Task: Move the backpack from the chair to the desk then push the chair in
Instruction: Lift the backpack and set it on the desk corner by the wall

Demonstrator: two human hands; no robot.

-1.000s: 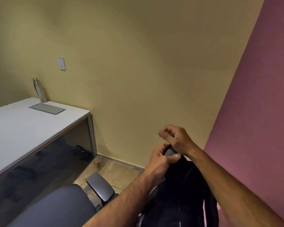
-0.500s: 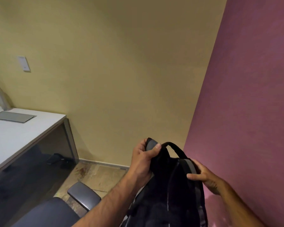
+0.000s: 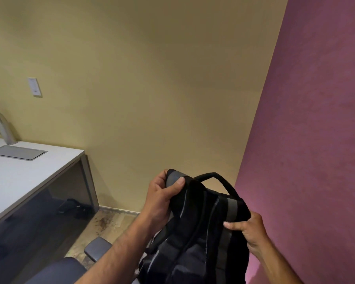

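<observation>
A black backpack (image 3: 195, 238) with grey straps stands upright at the lower middle, its padded back facing me. My left hand (image 3: 162, 199) grips its upper left corner at a grey strap. My right hand (image 3: 250, 230) holds the right shoulder strap near the top. The black carry loop sticks up between my hands. The dark grey chair (image 3: 64, 271) shows its seat and one armrest at the bottom, left of the backpack. The white desk (image 3: 25, 177) lies at the left.
On the desk stand a steel bottle (image 3: 1, 126) and a flat grey panel (image 3: 19, 152). A beige wall is ahead and a pink wall (image 3: 316, 140) is close on the right. Dark things lie on the floor under the desk.
My right hand left the top handle and moved down to the right strap. The backpack has come up a little, and the view swung right and back slightly left.
</observation>
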